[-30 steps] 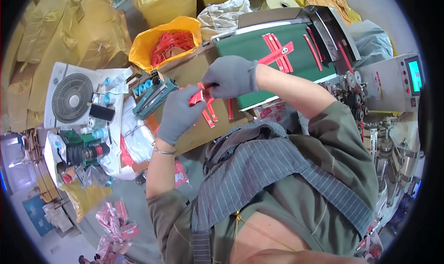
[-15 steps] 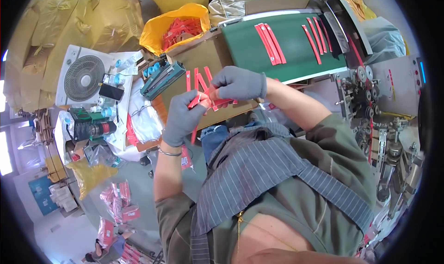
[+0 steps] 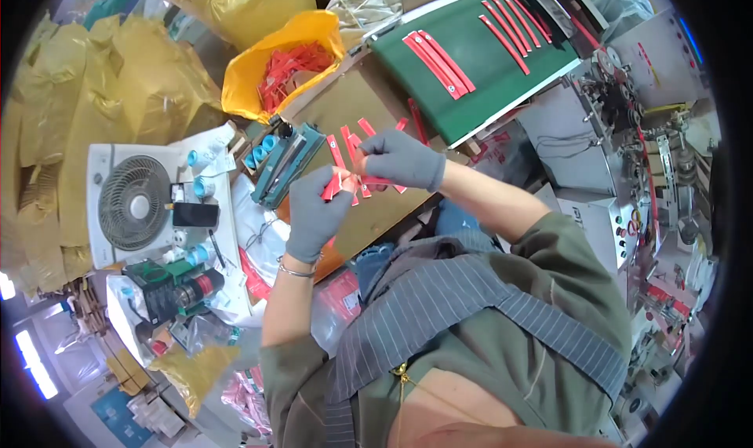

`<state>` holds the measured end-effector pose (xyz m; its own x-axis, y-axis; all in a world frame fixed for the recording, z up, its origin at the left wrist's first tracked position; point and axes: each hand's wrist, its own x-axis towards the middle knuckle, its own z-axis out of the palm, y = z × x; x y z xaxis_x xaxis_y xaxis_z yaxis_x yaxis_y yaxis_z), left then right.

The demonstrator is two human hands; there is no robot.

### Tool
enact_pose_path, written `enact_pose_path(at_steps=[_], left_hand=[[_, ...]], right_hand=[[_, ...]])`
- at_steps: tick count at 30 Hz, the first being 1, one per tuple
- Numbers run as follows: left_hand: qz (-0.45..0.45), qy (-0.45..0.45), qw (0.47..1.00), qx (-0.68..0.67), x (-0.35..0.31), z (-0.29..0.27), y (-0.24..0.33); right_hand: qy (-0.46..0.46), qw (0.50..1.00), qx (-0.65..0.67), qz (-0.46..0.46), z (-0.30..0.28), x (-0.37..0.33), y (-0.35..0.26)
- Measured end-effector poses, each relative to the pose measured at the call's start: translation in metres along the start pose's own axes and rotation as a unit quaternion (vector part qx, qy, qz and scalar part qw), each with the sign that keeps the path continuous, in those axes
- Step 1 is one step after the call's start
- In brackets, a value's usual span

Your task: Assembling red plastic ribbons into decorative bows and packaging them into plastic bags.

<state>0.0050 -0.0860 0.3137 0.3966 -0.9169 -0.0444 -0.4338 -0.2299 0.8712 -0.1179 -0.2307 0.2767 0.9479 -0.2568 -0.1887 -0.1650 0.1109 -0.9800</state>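
My left hand [image 3: 315, 213], in a grey fingerless-tipped glove, pinches a narrow red paper strip [image 3: 332, 185] in front of my body. Close against it, my right hand [image 3: 404, 159], gloved the same way, has its thumb and fingers drawn together at the strips; what it grips is partly hidden. Beneath both hands, several flat red packets [image 3: 335, 151] lie scattered on a brown cardboard surface [image 3: 376, 222]. More red strips [image 3: 439, 63] rest in two groups on a green conveyor belt [image 3: 471, 48] at the far right.
An orange-yellow bag [image 3: 235, 87] of red strips stands beyond the cardboard. Beside my left hand is a teal tape dispenser [image 3: 290, 165]. Further left, a white table carries a fan [image 3: 133, 201] and a phone [image 3: 196, 214]. Machinery [image 3: 620, 220] stands at the right.
The whole view has turned and shifted, so the belt now sits higher. Another strip shows in the belt's right-hand group. My hands stay together, pinching at the strips.
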Motion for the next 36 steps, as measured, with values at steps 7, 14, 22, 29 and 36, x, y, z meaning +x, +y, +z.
enact_pose_path(at_steps=[7, 14, 22, 29, 36], left_hand=[[-0.193, 0.163, 0.888, -0.383, -0.008, 0.015, -0.120], [-0.213, 0.123, 0.841, -0.483, 0.038, 0.080, -0.277], [-0.127, 0.017, 0.938, -0.321, -0.032, 0.094, -0.237], [-0.040, 0.031, 0.986, -0.160, -0.074, 0.097, -0.175], [0.034, -0.057, 0.996, -0.054, -0.111, 0.104, -0.132]], right_hand=[[0.092, 0.926, 0.327, 0.166, 0.045, 0.043, 0.078], [0.075, 0.938, 0.305, 0.148, 0.033, 0.125, 0.222], [-0.048, 0.997, 0.052, 0.003, 0.017, 0.057, 0.200], [-0.126, 0.986, -0.085, -0.066, 0.023, 0.006, 0.164], [-0.103, 0.872, -0.426, -0.218, 0.038, -0.058, 0.132]])
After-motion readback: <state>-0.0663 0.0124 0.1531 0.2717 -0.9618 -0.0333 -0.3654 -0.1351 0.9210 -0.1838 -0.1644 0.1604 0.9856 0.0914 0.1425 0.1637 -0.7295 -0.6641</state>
